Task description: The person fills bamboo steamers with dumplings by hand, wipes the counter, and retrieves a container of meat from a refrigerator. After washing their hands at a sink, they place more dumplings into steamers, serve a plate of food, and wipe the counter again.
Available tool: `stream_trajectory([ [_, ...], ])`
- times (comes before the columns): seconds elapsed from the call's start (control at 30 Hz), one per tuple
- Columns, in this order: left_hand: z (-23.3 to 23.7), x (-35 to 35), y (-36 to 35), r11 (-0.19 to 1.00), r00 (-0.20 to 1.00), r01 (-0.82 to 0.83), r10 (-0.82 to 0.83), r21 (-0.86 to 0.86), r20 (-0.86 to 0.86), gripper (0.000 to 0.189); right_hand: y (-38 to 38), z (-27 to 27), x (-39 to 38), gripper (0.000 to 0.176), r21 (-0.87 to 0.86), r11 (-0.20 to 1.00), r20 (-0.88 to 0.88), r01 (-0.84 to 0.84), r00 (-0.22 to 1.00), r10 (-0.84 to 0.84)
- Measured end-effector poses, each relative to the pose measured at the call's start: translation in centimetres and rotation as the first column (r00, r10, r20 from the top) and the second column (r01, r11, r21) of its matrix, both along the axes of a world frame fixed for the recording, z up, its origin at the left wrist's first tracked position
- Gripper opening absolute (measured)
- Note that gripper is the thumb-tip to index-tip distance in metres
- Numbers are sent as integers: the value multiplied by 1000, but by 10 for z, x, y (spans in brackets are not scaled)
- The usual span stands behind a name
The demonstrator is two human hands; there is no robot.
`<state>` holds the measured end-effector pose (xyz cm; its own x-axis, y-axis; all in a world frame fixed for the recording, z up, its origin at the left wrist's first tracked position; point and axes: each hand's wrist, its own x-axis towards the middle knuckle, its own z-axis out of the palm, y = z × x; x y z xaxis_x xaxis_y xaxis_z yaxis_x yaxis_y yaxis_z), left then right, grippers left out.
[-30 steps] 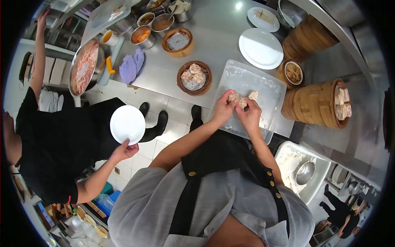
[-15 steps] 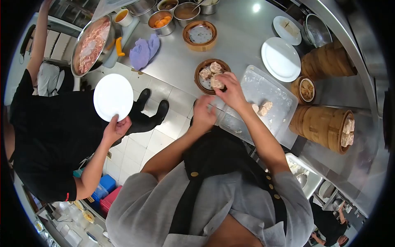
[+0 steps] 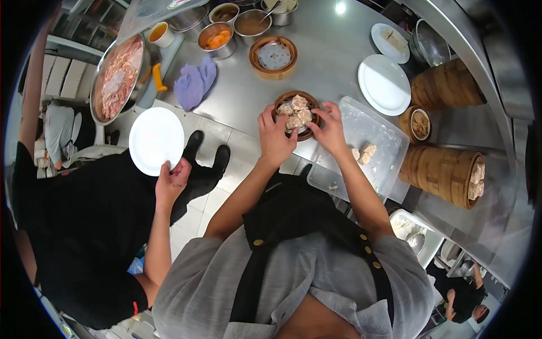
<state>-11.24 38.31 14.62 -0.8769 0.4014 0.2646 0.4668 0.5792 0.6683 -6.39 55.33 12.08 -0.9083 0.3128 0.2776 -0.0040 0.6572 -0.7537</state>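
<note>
One tray [image 3: 391,138] beside dumpling steamer [image 3: 283,100] — right forearm [image 3: 362,183] across | plate [image 3: 384,86] beyond

The person [image 3: 293,271] wears a grey shirt [image 3: 197,288] of creased cloth, with short, loose sleeves [image 3: 195,251] and a collar [image 3: 350,314] which is open at the neck. Over it there is a black apron [image 3: 293,212], whose two black straps [image 3: 248,288] pass up over the chest; one round brass-coloured button [image 3: 258,242] shows on the left side and three on the right. The left hand [image 3: 276,138] and the right hand [image 3: 331,133] are bare.
</note>
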Motion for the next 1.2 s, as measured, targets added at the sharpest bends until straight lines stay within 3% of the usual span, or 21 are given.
stream_trajectory([
  [0.03, 1, -2, 1, 1000, 1000, 13, -13, 3, -1, 40, 0, -1, 0, 36, 110, 994, 0, 2, 1000, -2],
  [0.1, 4, -2, -3, 994, 997, 59, -63, -89, -39, 39, 0, -3, 3, 38, 101, 995, 36, 3, 999, -6],
  [0.27, -1, -5, -6, 992, 993, 102, -107, -76, -57, 40, -13, 12, -1, 41, 145, 988, -21, 60, 998, -57],
  [0.37, 2, -8, -10, 988, 988, 145, -147, -59, -38, 42, -13, 16, -3, 44, 187, 982, 45, 22, 998, -31],
  [0.43, 2, -13, -14, 984, 986, 162, -164, -68, -14, 43, -11, 23, -1, 44, 72, 996, 65, 50, 996, -54],
  [0.47, -6, -14, -16, 993, 993, 115, -115, 39, 8, 43, -8, 24, -3, 44, 76, 995, 59, 58, 996, -63],
  [0.53, -20, -18, -20, 986, 996, 76, -82, 149, 32, 44, -2, 21, -10, 36, -67, 988, 315, 136, 943, -109],
  [0.6, -37, -29, -21, 940, 882, -112, -54, 322, 467, 43, 5, 2, -24, 32, -18, 995, 337, 100, 937, -88],
  [0.67, -47, -40, -24, 944, 923, -65, -67, 325, 379, 41, 11, 4, -27, 29, 36, 996, 359, 76, 929, -84],
  [0.7, -40, -42, -26, 922, 858, -122, -89, 367, 506, 37, 11, 11, -25, 27, 14, 997, 366, 69, 928, -70],
  [0.73, -33, -51, -27, 899, 776, -182, -118, 398, 619, 33, 12, 21, -23, 26, -7, 998, 369, 61, 928, -54],
  [0.8, -32, -79, -33, 869, 831, -196, -98, 454, 547, 29, 9, 50, -9, 23, -5, 992, 330, 129, 936, -120],
  [0.83, -33, -97, -38, 851, 814, -266, -53, 452, 579, 36, 9, 75, 2, 22, 27, 991, 278, 133, 951, -135],
  [0.9, -51, -135, -27, 826, 809, -326, -7, 459, 588, 58, 19, 143, 43, 23, 80, 967, 223, 240, 942, -252],
  [0.93, -59, -156, -20, 833, 751, -343, -35, 434, 660, 66, 23, 182, 65, 25, 79, 950, 214, 303, 925, -313],
  [0.97, -76, -180, -6, 841, 725, -420, 86, 340, 684, 65, 33, 219, 92, 22, 117, 931, 234, 346, 902, -364],
  [1.0, -61, -183, 3, 840, 648, -446, 65, 309, 759, 57, 39, 252, 119, 20, 142, 920, 254, 365, 885, -390],
  [1.07, -55, -184, 17, 813, 598, -473, 12, 341, 802, 51, 47, 306, 170, 27, 230, 777, 235, 586, 741, -628],
  [1.1, -47, -182, 24, 822, 594, -449, -19, 351, 804, 51, 50, 334, 188, 34, 166, 731, 253, 661, 688, -680],
  [1.17, -33, -176, 33, 827, 580, -512, 135, 231, 803, 47, 78, 355, 233, 38, 347, 577, 176, 739, 553, -814],
  [1.2, -33, -173, 33, 826, 578, -512, 129, 235, 806, 47, 94, 362, 249, 37, 415, 506, 112, 756, 510, -853],
])
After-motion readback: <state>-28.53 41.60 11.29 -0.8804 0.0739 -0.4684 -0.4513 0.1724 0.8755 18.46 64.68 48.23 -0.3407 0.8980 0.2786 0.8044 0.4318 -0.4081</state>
